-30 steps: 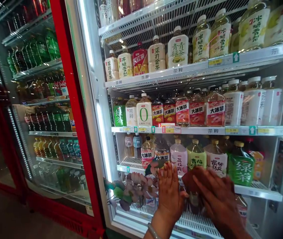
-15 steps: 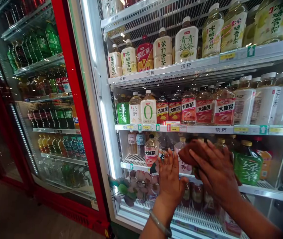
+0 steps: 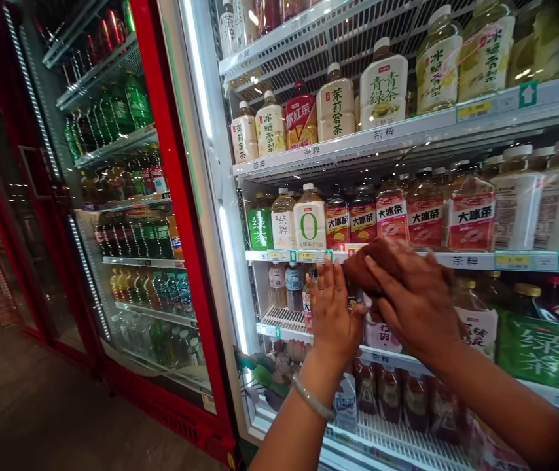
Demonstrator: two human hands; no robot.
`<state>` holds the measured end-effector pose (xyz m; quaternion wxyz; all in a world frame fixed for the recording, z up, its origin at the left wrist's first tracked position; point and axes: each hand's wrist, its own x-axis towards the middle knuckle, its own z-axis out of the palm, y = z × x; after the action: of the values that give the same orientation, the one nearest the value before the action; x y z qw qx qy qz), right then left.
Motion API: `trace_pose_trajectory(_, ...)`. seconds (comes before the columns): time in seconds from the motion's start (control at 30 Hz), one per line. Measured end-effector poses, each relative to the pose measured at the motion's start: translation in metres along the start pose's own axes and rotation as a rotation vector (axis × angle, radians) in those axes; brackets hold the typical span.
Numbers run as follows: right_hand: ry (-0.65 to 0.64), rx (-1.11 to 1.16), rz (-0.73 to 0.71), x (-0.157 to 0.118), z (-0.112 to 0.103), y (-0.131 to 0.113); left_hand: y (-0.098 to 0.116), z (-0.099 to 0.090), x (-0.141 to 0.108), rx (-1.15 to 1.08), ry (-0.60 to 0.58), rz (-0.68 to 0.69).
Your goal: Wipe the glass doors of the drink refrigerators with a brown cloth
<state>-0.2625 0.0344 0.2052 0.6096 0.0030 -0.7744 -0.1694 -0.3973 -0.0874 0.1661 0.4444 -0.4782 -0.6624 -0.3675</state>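
Observation:
My right hand (image 3: 414, 307) presses a folded brown cloth (image 3: 372, 265) flat against the clear glass front of a drinks fridge, its fingers lying over the cloth. To its left, my left hand (image 3: 333, 317) rests with its fingers stretched upward and the palm toward the glass; nothing is in it. A pale bangle (image 3: 313, 399) circles the left wrist. Behind the glass and my hands stand rows of bottled drinks, among them a green tea bottle (image 3: 535, 337) at the right and a white bottle with a large 0 (image 3: 309, 219). My hands hide part of the lower shelves.
A red-framed fridge (image 3: 181, 196) with more bottles stands on the left. A bright light strip (image 3: 230, 288) runs up the inner left side of the nearer fridge. Leaf-shaped decoration (image 3: 267, 373) shows low on the glass. Dark floor (image 3: 127, 418) lies at the lower left.
My right hand and the cloth have moved up the glass, to about the price-label level. My left hand stays open and has shifted slightly up. The view has turned a little left.

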Motion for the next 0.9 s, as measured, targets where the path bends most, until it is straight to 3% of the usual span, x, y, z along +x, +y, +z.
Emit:
trace_pose_trajectory(0.1,-0.045,0.013,-0.147,0.006,0.011,-0.015,-0.009,-0.002,0.011,0.042,0.039,0.007)
trace_pose_trajectory(0.23,-0.063,-0.011,-0.336,0.019,0.010,0.004,-0.032,-0.011,0.015,0.120,0.014,0.070)
trace_pose_trajectory(0.33,0.013,-0.058,-0.229,0.057,0.015,0.010,-0.048,-0.017,0.038,0.127,0.060,0.070)
trace_pose_trajectory(0.43,0.039,-0.050,-0.207,0.088,0.027,-0.008,-0.061,-0.024,0.068,0.109,0.122,0.043)
trace_pose_trajectory(0.53,-0.008,-0.019,-0.423,0.095,0.033,-0.019,-0.081,-0.037,0.088,0.108,0.162,0.049)
trace_pose_trajectory(0.63,-0.027,-0.032,-0.590,0.109,0.031,-0.005,-0.104,-0.056,0.105,0.149,0.158,0.091)
trace_pose_trajectory(0.77,-0.006,-0.050,-0.454,0.167,0.038,0.000,-0.126,-0.074,0.141,0.199,0.184,-0.020)
trace_pose_trajectory(0.83,0.000,-0.039,-0.358,0.190,0.050,-0.016,-0.131,-0.076,0.155,0.199,0.207,-0.064)
trace_pose_trajectory(0.9,0.000,-0.041,-0.340,0.196,0.062,-0.034,-0.134,-0.075,0.159,0.200,0.219,-0.061)
